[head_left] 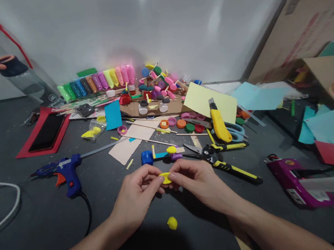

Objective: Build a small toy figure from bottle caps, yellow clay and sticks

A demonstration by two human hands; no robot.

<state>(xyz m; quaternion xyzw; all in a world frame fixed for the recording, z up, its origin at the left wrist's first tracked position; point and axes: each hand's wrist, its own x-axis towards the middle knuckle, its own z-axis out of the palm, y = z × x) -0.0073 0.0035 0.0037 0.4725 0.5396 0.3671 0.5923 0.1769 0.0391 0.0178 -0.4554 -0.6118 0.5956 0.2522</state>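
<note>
A: Head view. Left hand (135,196) and right hand (198,181) meet near the desk's front edge, fingertips of both pinched shut on one yellow clay piece (165,177). Its long axis runs left-right between them; neither hand nearer.

B: Surface?

A: Dark desk (39,218). A yellow clay ball (171,222) lies loose just below the hands; blue glue gun (66,173) left, pliers (227,162) right. White wall behind.

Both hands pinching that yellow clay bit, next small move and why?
Probably keep pressing it flatter between the fingers: the yellow clay piece is pinched by left hand and right hand, looks lens-shaped, and a spare yellow lump lies below.
</note>
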